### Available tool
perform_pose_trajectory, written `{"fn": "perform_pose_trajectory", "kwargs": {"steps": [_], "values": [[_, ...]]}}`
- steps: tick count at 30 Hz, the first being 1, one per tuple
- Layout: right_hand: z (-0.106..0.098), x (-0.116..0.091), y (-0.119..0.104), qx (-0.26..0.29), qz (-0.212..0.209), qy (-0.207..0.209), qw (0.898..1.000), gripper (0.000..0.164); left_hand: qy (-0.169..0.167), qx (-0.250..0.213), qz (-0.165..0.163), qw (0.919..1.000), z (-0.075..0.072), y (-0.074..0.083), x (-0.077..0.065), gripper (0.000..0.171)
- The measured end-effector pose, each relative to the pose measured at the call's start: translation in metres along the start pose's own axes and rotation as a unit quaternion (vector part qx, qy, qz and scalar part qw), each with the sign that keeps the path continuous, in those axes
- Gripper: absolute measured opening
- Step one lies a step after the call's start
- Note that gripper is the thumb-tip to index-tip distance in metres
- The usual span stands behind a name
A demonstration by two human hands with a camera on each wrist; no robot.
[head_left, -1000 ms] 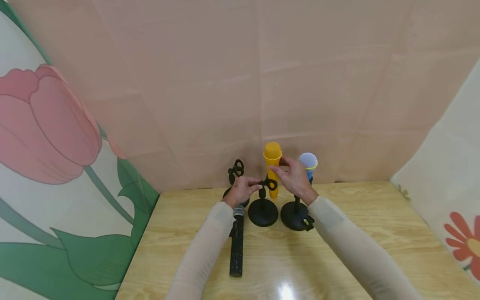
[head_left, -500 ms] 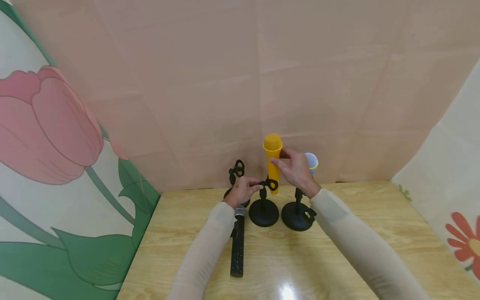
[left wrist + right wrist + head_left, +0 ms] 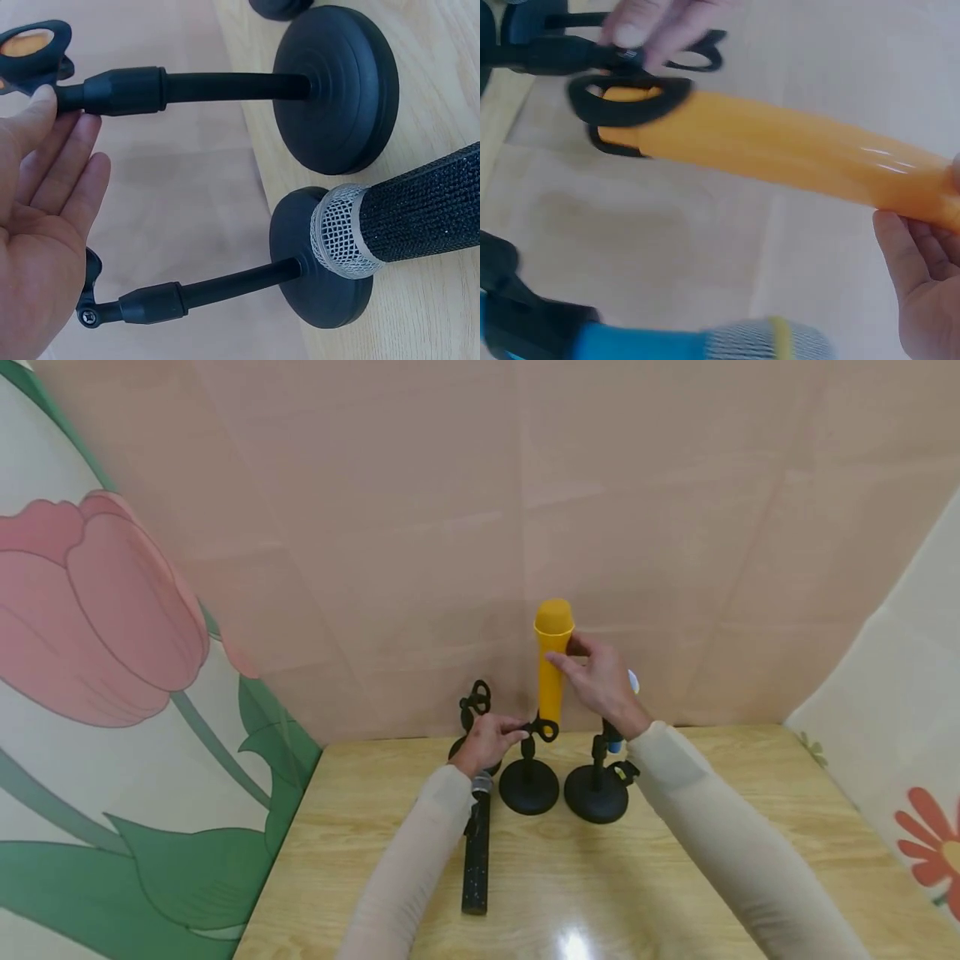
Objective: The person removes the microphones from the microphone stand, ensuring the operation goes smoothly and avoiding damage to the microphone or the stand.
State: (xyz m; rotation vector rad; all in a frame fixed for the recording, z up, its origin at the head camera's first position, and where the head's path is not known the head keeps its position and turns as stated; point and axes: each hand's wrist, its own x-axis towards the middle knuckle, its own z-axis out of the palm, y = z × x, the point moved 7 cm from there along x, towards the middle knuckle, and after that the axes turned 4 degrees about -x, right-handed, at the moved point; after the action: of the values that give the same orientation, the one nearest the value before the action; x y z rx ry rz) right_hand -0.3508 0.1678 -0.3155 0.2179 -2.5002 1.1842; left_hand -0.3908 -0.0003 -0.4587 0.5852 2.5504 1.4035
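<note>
My right hand (image 3: pixel 600 681) holds a yellow microphone (image 3: pixel 550 685) upright, head up, with thumb and fingers near its upper part. The microphone's lower end lies within the looped clip (image 3: pixel 630 101) of the middle black stand, as the right wrist view shows. My left hand (image 3: pixel 486 743) pinches that stand (image 3: pixel 225 86) just beneath the clip, between thumb and fingers. To the right, a blue microphone (image 3: pixel 645 343) sits in the clip of another black stand (image 3: pixel 596 793), partly hidden by my right hand in the head view.
A third stand (image 3: pixel 240 289) with a bare clip is at the left, partly behind my left hand. In front of it a black microphone (image 3: pixel 476 860) with a silver mesh head lies on the wooden table (image 3: pixel 360 827). A pinkish-beige wall covering (image 3: pixel 420 568) rises behind.
My right hand has raised the yellow microphone, so that its lower end is now level with the clip. My left hand stays on the middle stand.
</note>
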Motion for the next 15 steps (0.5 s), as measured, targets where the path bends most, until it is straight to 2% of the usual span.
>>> {"fn": "perform_pose_trajectory", "kwargs": {"steps": [8, 15], "values": [[-0.021, 0.006, -0.010, 0.022, 0.007, 0.017, 1.000, 0.043, 0.007, 0.004, 0.012, 0.9999, -0.002, 0.002, 0.003, 0.028], [-0.034, 0.004, -0.018, 0.007, 0.008, 0.026, 1.000, 0.045, 0.023, 0.032, 0.025, 0.9989, -0.003, 0.001, 0.007, 0.027]]}}
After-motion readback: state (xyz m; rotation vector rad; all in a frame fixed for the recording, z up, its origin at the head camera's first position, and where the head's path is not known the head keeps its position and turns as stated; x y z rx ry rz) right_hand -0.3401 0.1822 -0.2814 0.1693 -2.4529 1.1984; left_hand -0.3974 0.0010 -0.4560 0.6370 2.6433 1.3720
